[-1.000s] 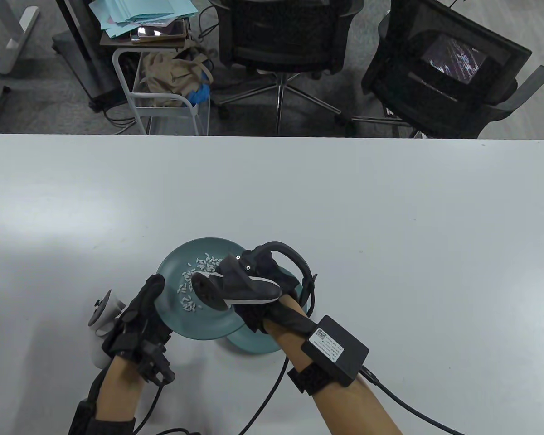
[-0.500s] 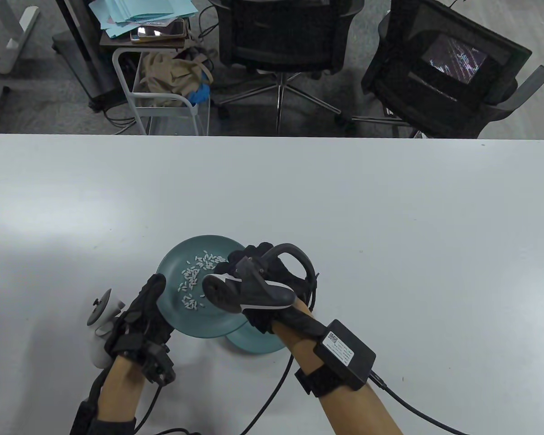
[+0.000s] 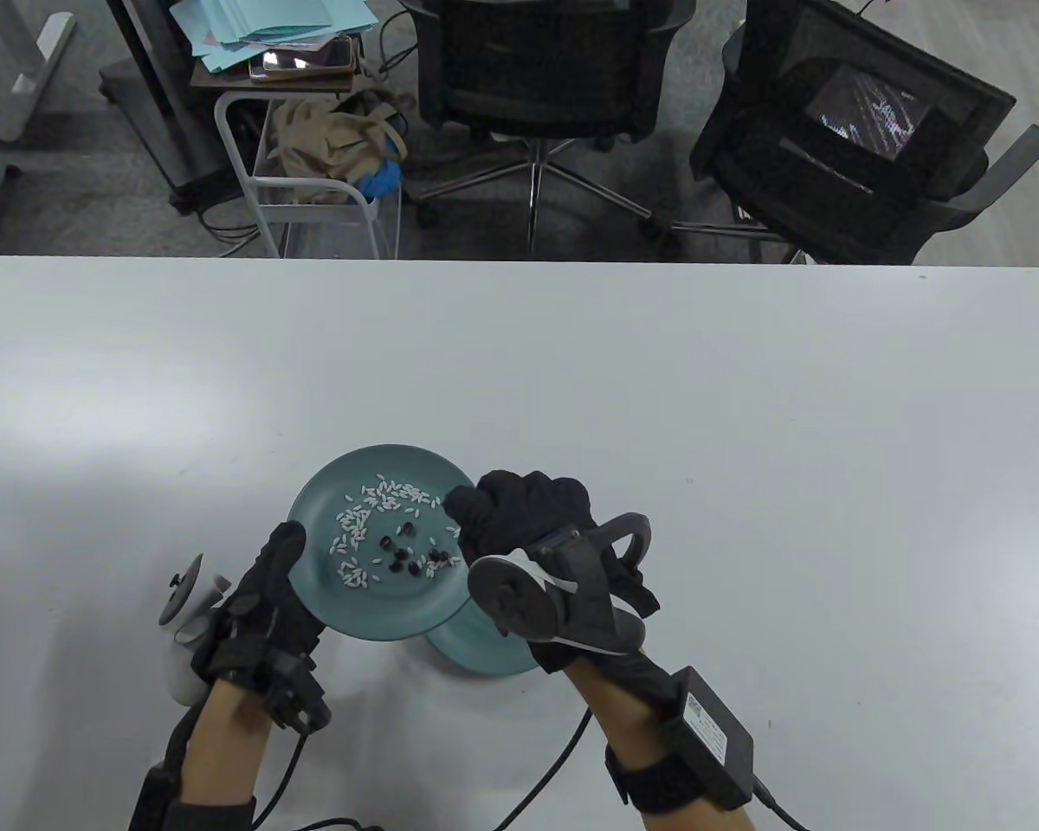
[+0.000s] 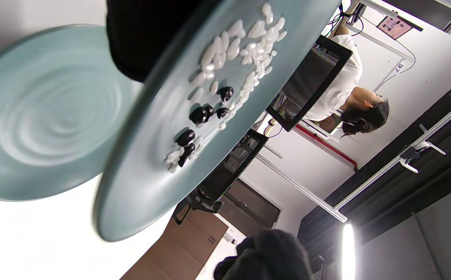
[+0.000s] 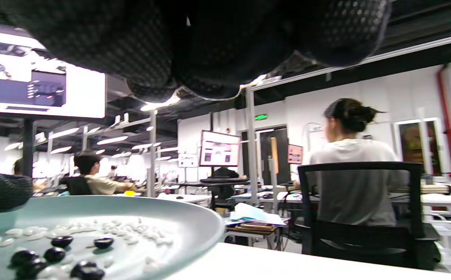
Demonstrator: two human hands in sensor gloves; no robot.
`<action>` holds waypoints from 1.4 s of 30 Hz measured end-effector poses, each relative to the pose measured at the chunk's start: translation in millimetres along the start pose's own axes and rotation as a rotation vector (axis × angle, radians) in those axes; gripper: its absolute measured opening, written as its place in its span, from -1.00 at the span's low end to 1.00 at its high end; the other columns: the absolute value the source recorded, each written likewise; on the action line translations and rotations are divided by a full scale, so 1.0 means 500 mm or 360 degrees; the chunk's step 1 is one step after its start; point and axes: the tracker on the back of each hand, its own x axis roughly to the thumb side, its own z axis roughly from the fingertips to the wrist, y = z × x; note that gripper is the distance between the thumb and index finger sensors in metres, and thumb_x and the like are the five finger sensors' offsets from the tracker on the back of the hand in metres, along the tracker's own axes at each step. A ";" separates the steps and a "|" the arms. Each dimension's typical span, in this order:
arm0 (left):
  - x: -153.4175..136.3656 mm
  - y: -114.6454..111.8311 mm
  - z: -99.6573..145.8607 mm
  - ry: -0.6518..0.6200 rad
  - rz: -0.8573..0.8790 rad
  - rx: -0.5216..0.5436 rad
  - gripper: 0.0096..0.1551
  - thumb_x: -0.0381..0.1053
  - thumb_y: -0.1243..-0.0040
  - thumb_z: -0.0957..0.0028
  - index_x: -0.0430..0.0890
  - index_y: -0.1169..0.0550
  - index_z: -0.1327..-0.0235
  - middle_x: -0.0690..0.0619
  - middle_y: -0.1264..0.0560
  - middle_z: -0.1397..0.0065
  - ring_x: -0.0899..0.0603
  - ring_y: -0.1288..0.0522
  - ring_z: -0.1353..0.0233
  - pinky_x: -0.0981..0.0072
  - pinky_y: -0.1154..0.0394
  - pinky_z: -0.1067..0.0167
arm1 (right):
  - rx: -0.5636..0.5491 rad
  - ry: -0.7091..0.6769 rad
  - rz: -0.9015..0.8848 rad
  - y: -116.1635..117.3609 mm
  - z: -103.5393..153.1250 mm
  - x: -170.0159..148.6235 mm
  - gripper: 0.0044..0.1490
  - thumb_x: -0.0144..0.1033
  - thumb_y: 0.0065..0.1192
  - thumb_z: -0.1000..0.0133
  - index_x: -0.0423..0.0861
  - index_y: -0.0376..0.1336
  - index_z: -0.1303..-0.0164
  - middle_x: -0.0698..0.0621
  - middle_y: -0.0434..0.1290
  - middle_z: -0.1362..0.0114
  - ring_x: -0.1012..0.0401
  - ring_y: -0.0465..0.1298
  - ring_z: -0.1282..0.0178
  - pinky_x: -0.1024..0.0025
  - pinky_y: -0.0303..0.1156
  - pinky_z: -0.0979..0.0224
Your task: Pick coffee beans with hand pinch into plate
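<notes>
table view: the left hand [image 3: 264, 597] grips the near-left rim of the upper plate [image 3: 372, 610], holding it raised and tilted over a second plate [image 3: 476, 653] that rests on the table [image 3: 745, 433]. the upper plate carries white grains [image 3: 381, 502] and dark coffee beans [image 3: 407, 554]. i count about 8 beans here; some overlap, so the figure is approximate. the right hand [image 3: 528, 519] sits at the plate's right edge, fingers curled loosely; whether anything is pinched cannot be told. 2 plates, 2 hands.

left wrist view: the upper plate [image 4: 139, 186] tilts steeply, and the lower plate [image 4: 34, 116] shows bare of beans. about 6 beans [image 4: 200, 114] are distinct among the grains [image 4: 248, 42]. only a dark glove part at the rim is seen.

right wrist view: the plate rim [image 5: 194, 221] is in front, with beans [image 5: 60, 241] near the camera. the right fingers [image 5: 209, 50] hang above, apart from the beans; their grasp is not shown.

judgement: pinch 1 bean at a time with thumb and forefinger, avoid the grains, hold the plate steady and less tilted so nothing slides.
</notes>
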 end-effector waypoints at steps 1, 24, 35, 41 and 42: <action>0.000 0.001 0.001 -0.0005 0.0011 0.0001 -0.29 0.40 0.17 -0.05 0.23 -0.09 -0.46 0.07 -0.39 -0.44 -0.08 -0.58 -0.30 0.23 -0.61 -0.15 | -0.0007 0.0041 -0.0024 0.006 0.011 -0.008 -0.57 -0.16 0.35 0.02 0.02 0.42 -0.05 -0.08 0.58 -0.13 0.18 0.56 0.20 0.00 0.46 -0.09; -0.009 0.006 -0.002 0.0011 0.0057 0.0000 -0.29 0.43 0.18 -0.02 0.26 -0.11 -0.45 0.11 -0.41 -0.43 -0.06 -0.59 -0.29 0.27 -0.62 -0.14 | 0.0501 0.0205 0.0010 0.211 0.103 -0.057 -0.55 -0.20 0.35 0.00 -0.01 0.39 -0.09 -0.10 0.57 -0.15 0.15 0.57 0.17 -0.03 0.45 -0.11; -0.012 0.003 -0.003 0.0028 0.0083 -0.0019 -0.29 0.43 0.18 -0.02 0.26 -0.11 -0.45 0.12 -0.41 -0.42 -0.05 -0.59 -0.28 0.28 -0.62 -0.14 | 0.0558 0.0192 0.0011 0.227 0.105 -0.057 -0.55 -0.20 0.36 -0.01 -0.01 0.38 -0.10 -0.10 0.58 -0.15 0.14 0.58 0.17 -0.03 0.45 -0.11; -0.016 -0.003 -0.006 0.0046 0.0085 -0.0048 -0.29 0.43 0.18 -0.02 0.27 -0.11 -0.45 0.12 -0.41 -0.42 -0.04 -0.59 -0.28 0.29 -0.62 -0.14 | 0.0586 0.0174 0.0023 0.236 0.106 -0.053 -0.54 -0.19 0.36 -0.01 -0.01 0.38 -0.10 -0.09 0.58 -0.14 0.14 0.58 0.17 -0.03 0.45 -0.11; -0.016 -0.004 -0.006 0.0047 0.0079 -0.0051 -0.28 0.43 0.18 -0.02 0.27 -0.11 -0.45 0.12 -0.41 -0.42 -0.04 -0.59 -0.28 0.29 -0.62 -0.14 | 0.0588 0.0174 0.0024 0.236 0.106 -0.052 -0.54 -0.19 0.36 -0.01 -0.01 0.38 -0.10 -0.09 0.58 -0.14 0.14 0.58 0.17 -0.03 0.45 -0.11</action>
